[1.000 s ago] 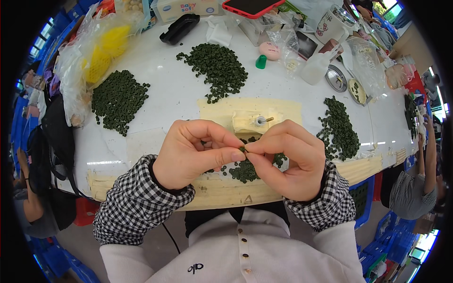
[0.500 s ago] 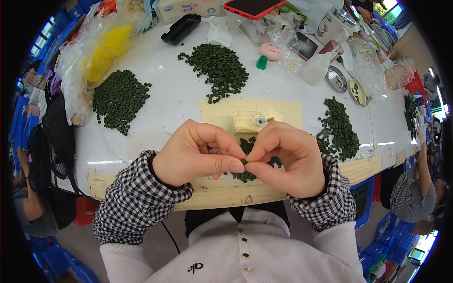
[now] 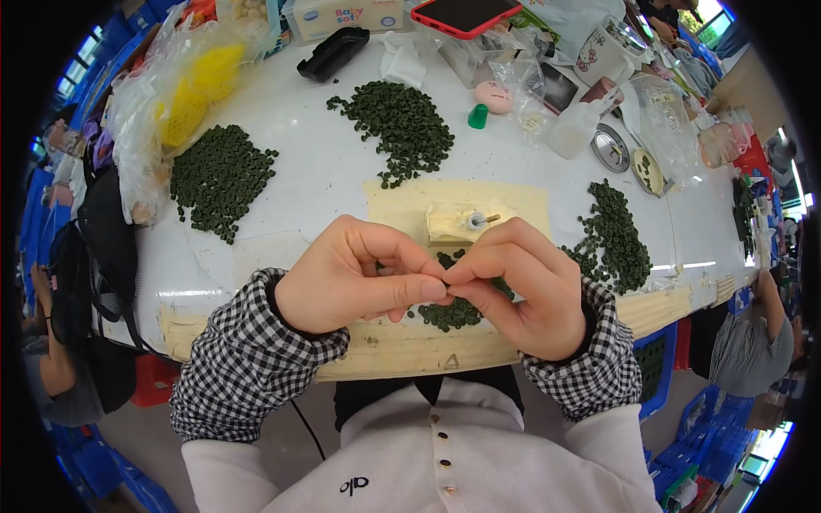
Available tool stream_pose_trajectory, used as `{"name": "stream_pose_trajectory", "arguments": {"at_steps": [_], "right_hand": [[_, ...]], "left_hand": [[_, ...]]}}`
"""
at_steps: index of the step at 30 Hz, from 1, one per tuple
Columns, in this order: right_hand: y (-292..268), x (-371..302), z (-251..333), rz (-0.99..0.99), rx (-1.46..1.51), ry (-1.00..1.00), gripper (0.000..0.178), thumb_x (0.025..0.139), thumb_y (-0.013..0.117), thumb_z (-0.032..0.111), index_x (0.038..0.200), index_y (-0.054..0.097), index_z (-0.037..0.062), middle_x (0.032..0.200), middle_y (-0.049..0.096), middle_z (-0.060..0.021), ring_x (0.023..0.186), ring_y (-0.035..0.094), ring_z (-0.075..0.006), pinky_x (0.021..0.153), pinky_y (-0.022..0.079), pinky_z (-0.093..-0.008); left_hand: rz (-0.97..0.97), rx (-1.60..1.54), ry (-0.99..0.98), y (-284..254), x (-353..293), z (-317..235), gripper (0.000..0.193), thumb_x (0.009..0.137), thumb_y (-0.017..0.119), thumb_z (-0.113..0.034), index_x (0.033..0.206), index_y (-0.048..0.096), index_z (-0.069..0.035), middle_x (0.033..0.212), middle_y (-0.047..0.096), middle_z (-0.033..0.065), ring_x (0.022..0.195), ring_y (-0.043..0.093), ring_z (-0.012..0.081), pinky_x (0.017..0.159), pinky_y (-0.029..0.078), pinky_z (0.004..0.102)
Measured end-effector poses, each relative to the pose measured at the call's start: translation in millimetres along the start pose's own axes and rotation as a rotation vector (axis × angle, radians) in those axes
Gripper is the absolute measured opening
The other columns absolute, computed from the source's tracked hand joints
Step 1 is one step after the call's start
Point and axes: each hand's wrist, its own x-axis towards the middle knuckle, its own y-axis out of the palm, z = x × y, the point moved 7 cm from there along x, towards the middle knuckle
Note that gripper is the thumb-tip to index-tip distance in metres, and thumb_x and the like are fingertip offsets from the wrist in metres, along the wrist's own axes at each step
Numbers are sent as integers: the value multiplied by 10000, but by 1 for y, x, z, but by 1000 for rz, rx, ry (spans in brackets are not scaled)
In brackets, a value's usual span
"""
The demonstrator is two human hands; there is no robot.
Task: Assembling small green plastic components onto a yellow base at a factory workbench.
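One small green piece (image 3: 447,285), mostly hidden, is on our side of the taped block (image 3: 443,225); our left hand (image 3: 346,278) and right hand (image 3: 534,291), angled inward, pinch it between thumbs and forefingers. Since a second ago, the pinch has shifted slightly farther from the block.

The small ring-shaped pieces (image 3: 449,316) were dark green, against a white desk (image 3: 321,162) whose near edge was covered in pale yellow tape (image 3: 402,352). The wrapped block (image 3: 445,226) matched that yellow. Both sleeve covers (image 3: 248,359) bore black-and-white gingham, below which came an off-white shirt (image 3: 393,445) with dark buttons (image 3: 445,462). The netting (image 3: 197,90) was bright yellow, the phone (image 3: 466,10) black-screened and red-rimmed, the cap (image 3: 478,116) green, the egg-shaped object (image 3: 493,96) pink. A co-worker's top (image 3: 744,350) was grey, finely striped.
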Motion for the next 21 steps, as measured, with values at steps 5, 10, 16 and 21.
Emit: {"name": "stream_pose_trajectory", "arguments": {"at_steps": [5,10,16,21], "right_hand": [[2,-1,-1,9,-34,-27,206,757,775,10,936,673,18,845,579,-91,695,602,-218,596,497,-307],[2,-3,-2,-31,-30,-29,208,760,762,-22,946,678,15,855,592,-91,682,607,-213,584,495,-304],[9,-9,-22,-25,358,281,148,825,672,-85,965,661,-39,927,635,-105,786,680,-167,673,554,-256],[10,-11,-27,-16,408,316,122,848,652,-71,968,647,-53,942,638,-112,838,693,-161,724,572,-253]], "left_hand": [[-74,106,53,-1,-2,-4,134,881,711,-64,972,722,33,831,730,74,572,561,38,517,455,179],[-93,92,104,-3,-2,-2,115,894,697,-70,949,711,30,840,729,69,585,555,29,526,452,177],[-135,82,145,-3,-4,-1,105,903,685,-69,940,702,28,876,733,75,609,541,19,544,446,178],[-131,55,135,-2,-5,0,105,900,685,-46,964,700,35,862,712,40,675,569,14,596,456,172]]}}
